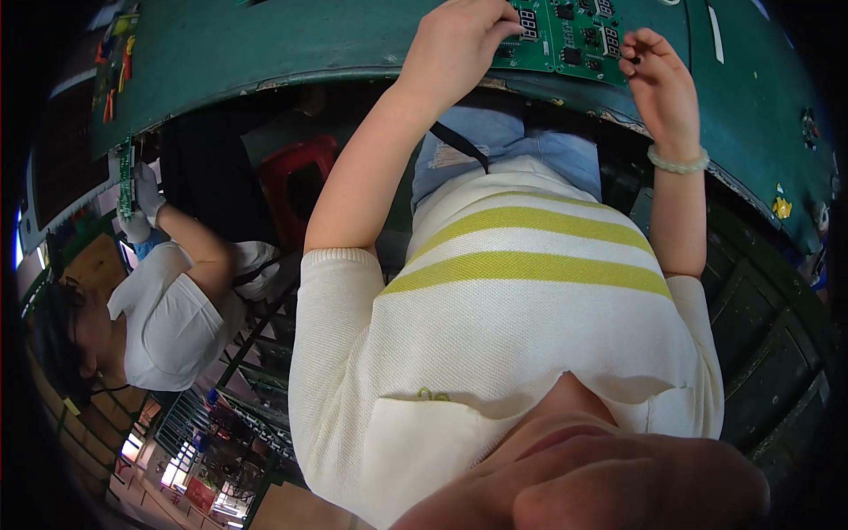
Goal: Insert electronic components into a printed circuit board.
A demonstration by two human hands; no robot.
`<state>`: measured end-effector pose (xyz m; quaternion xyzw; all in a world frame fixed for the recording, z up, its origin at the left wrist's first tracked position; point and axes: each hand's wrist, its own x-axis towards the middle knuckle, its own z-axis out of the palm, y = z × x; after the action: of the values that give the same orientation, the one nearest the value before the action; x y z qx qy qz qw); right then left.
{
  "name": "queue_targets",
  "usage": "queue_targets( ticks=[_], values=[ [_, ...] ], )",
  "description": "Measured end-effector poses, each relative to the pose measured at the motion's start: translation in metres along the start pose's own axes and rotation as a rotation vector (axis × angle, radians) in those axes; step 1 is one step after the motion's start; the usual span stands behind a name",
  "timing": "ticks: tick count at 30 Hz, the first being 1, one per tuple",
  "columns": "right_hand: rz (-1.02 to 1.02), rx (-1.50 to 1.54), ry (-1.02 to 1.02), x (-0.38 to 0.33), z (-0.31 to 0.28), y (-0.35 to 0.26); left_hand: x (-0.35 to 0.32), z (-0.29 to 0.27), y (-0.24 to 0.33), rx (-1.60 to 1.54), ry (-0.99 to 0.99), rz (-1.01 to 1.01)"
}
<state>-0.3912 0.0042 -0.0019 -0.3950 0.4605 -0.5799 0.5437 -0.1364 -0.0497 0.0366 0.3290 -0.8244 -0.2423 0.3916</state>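
We work at a green desk (336,46) in a workshop, with a red stool (311,157) behind it and, at our left, a co-worker (177,327) whose gloved hands hold another green board (125,184). The circuit board (590,64) lies flat near the desk's front edge, between our two hands; it carries three-digit displays (610,41) and square black chips (572,56). The left hand (452,46) reaches over the board's left portion, fingertips beside the left-hand display (528,25). Its grip is narrow, thumb and fingers drawn together; we cannot tell whether anything is held between them. The right hand (662,84) is at the board's right edge, palm partly turned up, fingers curled. Its grip is also narrow and appears to hold a small dark part (635,61), too small to identify. We judge the step in hand to be manual work on the board's components, with the right hand presenting a part. The next move, in our judgement, calls for steadying the board with the left hand, orienting the part at the right fingertips, and keeping both hands clear of neighbouring components.
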Motion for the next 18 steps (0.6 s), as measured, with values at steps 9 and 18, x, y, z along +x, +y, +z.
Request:
queue_targets(
  ticks=[9, 18],
  values=[
    [0.262, 0.561, 0.048, -0.014, -0.002, -0.017, -0.017, -0.008, -0.023, -0.511, 0.150, -0.297],
    [0.283, -0.164, -0.668, -0.056, -0.031, -0.035, -0.151, -0.067, -0.068, -1.135, -0.027, -1.015]
  ],
)
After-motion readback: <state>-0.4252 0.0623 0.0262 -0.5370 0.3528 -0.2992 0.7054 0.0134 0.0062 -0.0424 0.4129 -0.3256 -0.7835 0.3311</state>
